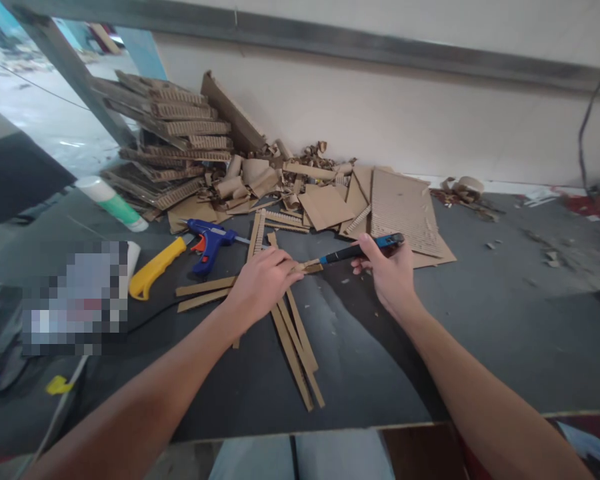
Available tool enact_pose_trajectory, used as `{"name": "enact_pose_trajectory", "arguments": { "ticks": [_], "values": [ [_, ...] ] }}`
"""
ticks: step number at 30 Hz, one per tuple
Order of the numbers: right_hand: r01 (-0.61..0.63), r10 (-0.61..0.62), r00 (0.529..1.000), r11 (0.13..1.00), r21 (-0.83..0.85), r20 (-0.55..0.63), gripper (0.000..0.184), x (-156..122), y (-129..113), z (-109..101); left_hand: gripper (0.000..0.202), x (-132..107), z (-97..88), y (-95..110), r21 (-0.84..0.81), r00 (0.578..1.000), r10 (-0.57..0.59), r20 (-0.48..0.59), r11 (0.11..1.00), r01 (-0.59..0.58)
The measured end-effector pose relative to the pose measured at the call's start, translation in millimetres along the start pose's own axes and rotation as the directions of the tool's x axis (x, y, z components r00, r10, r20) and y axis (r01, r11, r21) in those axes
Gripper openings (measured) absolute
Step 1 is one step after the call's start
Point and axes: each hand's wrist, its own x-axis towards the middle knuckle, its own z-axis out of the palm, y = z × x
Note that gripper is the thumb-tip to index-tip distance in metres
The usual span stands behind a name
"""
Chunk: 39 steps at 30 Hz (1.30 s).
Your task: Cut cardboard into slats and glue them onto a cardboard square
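My left hand (263, 280) is closed, pinching a small cardboard piece (310, 267) over a bundle of long cardboard strips (295, 340) on the dark table (480, 333). My right hand (387, 273) grips a blue-and-black utility knife (360, 250), whose tip points left and meets the small piece held by my left hand. Both forearms reach in from the bottom edge.
A blue glue gun (207, 243) and a yellow-handled tool (155, 269) lie left of the strips. Stacked corrugated cardboard (165, 140), curled scraps (260, 177) and flat sheets (405, 210) sit against the wall. A white-green bottle (113, 203) lies at left. A blurred patch (75, 297) covers something.
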Motion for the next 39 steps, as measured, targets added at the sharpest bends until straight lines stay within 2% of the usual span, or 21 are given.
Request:
{"name": "enact_pose_trajectory", "arguments": {
  "ticks": [4,8,12,19,24,39],
  "values": [
    [0.021,-0.023,0.997,1.000,-0.023,-0.076,0.048,9.8,-7.4,-12.7,0.025,-2.0,-0.4,-1.4,-0.027,1.000,-0.015,-0.018,1.000,0.015],
    [0.070,-0.069,0.993,0.998,0.001,-0.100,0.046,16.2,-12.0,-21.6,0.024,-3.9,-0.6,-1.5,-0.039,0.999,-0.032,-0.029,0.999,0.031],
    [0.108,-0.103,0.990,0.993,0.048,-0.097,0.042,7.6,-15.3,-14.7,0.023,-3.6,0.7,1.1,-0.042,0.997,-0.034,-0.066,0.999,0.031],
    [0.070,-0.071,0.997,0.995,0.076,0.010,0.047,-11.1,-7.3,3.1,0.022,-3.4,-0.7,5.9,-0.024,0.998,-0.035,-0.055,0.999,0.034],
    [0.055,-0.056,0.998,0.996,0.067,0.013,0.050,-10.7,-4.7,4.4,0.020,-2.9,-1.4,6.1,-0.012,0.997,-0.014,-0.081,1.000,0.013],
    [0.030,-0.032,0.999,0.997,0.069,0.022,0.052,-10.7,-4.1,4.3,0.022,-4.5,-0.1,7.1,-0.031,0.998,-0.028,-0.051,0.999,0.027]
  ]
}}
